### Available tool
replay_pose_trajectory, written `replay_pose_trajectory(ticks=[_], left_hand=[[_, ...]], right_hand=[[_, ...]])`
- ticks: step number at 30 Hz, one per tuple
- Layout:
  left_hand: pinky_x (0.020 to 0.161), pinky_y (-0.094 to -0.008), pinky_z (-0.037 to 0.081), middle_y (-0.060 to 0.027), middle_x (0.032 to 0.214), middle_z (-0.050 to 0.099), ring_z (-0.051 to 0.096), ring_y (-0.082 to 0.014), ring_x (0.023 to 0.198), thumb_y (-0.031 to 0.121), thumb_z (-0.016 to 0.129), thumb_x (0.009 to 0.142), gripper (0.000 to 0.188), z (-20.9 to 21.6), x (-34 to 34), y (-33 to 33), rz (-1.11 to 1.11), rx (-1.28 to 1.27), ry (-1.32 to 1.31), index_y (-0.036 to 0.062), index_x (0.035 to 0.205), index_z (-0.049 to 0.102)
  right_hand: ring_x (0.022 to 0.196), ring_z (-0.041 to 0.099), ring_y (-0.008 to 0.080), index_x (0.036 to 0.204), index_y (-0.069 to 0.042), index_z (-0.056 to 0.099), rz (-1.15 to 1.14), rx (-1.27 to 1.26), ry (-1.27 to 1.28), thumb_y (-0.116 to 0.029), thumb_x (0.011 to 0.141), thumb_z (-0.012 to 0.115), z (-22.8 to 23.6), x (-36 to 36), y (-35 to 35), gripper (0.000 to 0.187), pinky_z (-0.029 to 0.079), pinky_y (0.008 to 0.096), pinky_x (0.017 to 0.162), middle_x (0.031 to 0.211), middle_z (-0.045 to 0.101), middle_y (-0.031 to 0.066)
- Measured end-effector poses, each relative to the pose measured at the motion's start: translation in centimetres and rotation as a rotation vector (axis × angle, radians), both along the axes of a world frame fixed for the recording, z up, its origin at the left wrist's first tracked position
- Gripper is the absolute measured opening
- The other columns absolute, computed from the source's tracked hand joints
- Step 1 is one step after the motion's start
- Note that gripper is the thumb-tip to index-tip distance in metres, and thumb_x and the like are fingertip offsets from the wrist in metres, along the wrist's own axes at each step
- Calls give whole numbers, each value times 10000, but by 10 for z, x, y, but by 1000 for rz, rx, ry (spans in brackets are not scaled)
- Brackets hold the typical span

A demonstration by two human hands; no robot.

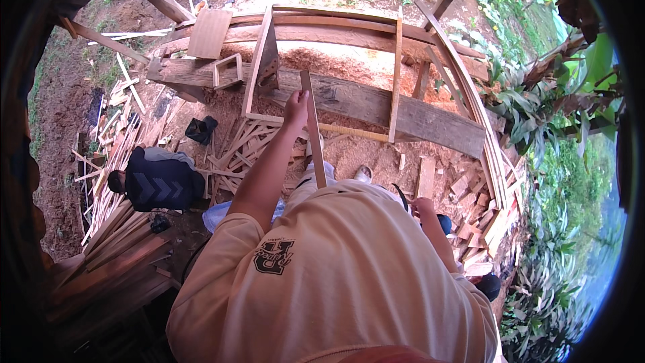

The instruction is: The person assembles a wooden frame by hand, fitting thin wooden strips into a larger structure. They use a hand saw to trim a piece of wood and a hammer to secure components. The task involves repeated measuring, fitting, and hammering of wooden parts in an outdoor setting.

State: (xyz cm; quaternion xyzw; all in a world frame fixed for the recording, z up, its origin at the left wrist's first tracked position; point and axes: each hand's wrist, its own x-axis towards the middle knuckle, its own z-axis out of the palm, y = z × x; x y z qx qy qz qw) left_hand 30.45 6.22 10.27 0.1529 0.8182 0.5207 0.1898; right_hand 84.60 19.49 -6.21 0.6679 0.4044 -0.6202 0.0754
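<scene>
My left hand is out ahead of my chest, its fingers closed round a long, flat wooden strip. The strip stands nearly lengthwise in the view, its lower end close to my shirt. Just beyond it a large rectangular wooden frame rests across a heavy plank bench. Low at my right side, my right hand has its fingers curled; what they hold, if anything, is too small to make out. A thin, dark, curved thing shows beside that hand.
A small wooden box frame and a flat board sit at the bench's left. A person in a dark jacket is low at the left, among piled wood strips. Offcuts lie at right, near long leaning slats.
</scene>
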Motion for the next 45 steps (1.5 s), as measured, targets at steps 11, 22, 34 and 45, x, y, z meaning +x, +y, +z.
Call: replay_pose_trajectory(ticks=[11, 22, 34, 45], left_hand=[[809, -368, 516, -124, 937, 725, 675, -209, 868, 324, 605, 1042, 344, -6, -2, -2, 11, 41, 26, -10, 1096, 671], [711, -370, 517, -111, 891, 714, 670, -203, 784, 330, 599, 1043, 333, -10, -2, -1, 8, 12, 12, 9, 1081, 676], [668, -351, 499, -70, 837, 684, 623, -162, 720, 323, 597, 1047, 316, -4, 4, 10, -7, 47, 11, 14, 1047, 662], [739, -361, 511, -104, 869, 713, 656, -193, 794, 324, 604, 1038, 325, -1, 8, 17, -46, 16, 46, 7, 1040, 674]], right_hand=[[680, 661, 172, 973, -46, 703, 2, -1, 8, -75, 882, 686, -16, 5, 3, 97, 506, 341, 528, 792, 684, 63], [537, 581, 174, 752, -75, 648, -53, 3, 13, -100, 858, 731, -11, 4, 3, 137, 444, 330, 500, 632, 600, 50], [597, 610, 155, 881, -58, 673, -46, -34, 38, -91, 886, 697, -1, 4, 6, 42, 465, 315, 513, 722, 643, 37], [642, 598, 143, 865, -74, 702, -18, -66, -33, -236, 940, 726, 8, 7, 5, 180, 448, 326, 577, 762, 671, 28]])
